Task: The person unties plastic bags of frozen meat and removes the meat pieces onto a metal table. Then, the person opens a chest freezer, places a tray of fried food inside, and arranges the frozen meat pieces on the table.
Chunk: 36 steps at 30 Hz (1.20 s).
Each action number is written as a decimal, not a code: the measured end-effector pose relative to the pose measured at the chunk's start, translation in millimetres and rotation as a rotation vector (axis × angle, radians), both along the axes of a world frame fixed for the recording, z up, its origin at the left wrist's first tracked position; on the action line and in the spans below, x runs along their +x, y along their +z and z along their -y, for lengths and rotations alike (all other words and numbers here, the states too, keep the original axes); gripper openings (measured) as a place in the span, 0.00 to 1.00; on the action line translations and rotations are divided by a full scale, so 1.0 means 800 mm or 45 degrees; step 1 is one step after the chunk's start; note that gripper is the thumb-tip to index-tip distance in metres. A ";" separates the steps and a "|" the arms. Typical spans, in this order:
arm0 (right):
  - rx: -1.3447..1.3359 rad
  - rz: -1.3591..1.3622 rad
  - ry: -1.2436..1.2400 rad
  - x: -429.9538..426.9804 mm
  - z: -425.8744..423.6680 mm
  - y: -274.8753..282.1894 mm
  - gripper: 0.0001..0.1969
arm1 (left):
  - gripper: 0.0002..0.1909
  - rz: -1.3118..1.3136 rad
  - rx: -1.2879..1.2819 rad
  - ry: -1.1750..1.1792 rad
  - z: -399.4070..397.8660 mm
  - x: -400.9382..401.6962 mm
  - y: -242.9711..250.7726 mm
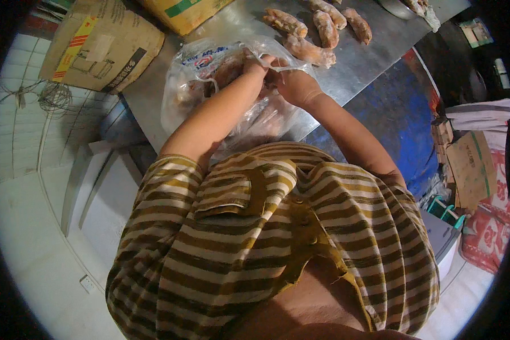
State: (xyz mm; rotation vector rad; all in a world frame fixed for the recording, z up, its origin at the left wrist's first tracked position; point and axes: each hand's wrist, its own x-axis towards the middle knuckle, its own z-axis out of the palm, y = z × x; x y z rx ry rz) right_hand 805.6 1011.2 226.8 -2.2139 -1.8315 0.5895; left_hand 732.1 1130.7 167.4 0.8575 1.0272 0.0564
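A clear plastic bag (233, 114) with blue and red print lies on the metal table in front of me, filled with frosty pieces of meat. My left hand (258, 63) reaches over its mouth, the fingers on the bag's bunched edge. Right beside it, my right hand (296, 85) grips the plastic, and a strip of the bag runs across its fingers. The fingertips of both hands are partly hidden by plastic and by each other. Just beyond the bag lie several frozen pig's trotters, the closest trotter (310, 51) almost touching its rim.
Cardboard boxes (102, 46) stand at the left, and a yellow box (182, 15) is at the back. A metal bowl (397, 8) sits at the far right edge of the table (357, 72). Blue sheeting (386, 123) lies beyond the table's right edge.
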 end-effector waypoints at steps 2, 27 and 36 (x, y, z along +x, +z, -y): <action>-0.012 -0.105 -0.014 0.002 0.001 0.013 0.17 | 0.14 -0.090 0.007 0.164 0.000 -0.009 0.011; 0.645 -1.812 -1.017 0.083 0.127 -0.049 0.31 | 0.27 -0.241 1.876 -0.630 0.052 -0.150 0.040; 0.386 -1.601 -1.389 0.239 0.067 -0.141 0.20 | 0.38 -0.688 1.546 -0.991 0.041 -0.126 0.016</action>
